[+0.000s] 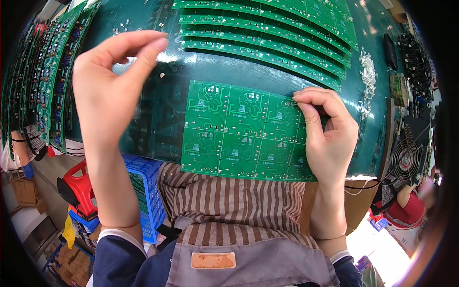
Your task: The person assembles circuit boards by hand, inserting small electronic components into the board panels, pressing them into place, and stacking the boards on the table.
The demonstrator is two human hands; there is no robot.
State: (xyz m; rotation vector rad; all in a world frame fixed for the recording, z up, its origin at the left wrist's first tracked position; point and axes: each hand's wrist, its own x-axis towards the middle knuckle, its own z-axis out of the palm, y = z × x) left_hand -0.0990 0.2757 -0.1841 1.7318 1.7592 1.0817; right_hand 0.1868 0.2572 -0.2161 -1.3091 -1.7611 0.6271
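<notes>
A green circuit board panel (241, 134), divided into several repeated sections, lies on the table edge in front of me. My right hand (330, 126) is over its right side, thumb and forefinger pinched together at the upper right edge of the panel; whatever is between the fingertips is too small to make out. My left hand (112, 76) is raised to the left of the panel and apart from it. Its thumb and forefinger meet in a pinch, and the other fingers curl behind; I cannot see what they hold. A small pale part (162, 75) lies on the table below those fingertips.
Overlapping green boards (263, 28) cover the far middle of the dark green table. Populated boards (52, 71) stand upright at the left. A pile of small silvery parts (367, 76) lies at the right, near a fan (406, 153). Below the table are a blue crate (152, 191) and a red stool (79, 189).
</notes>
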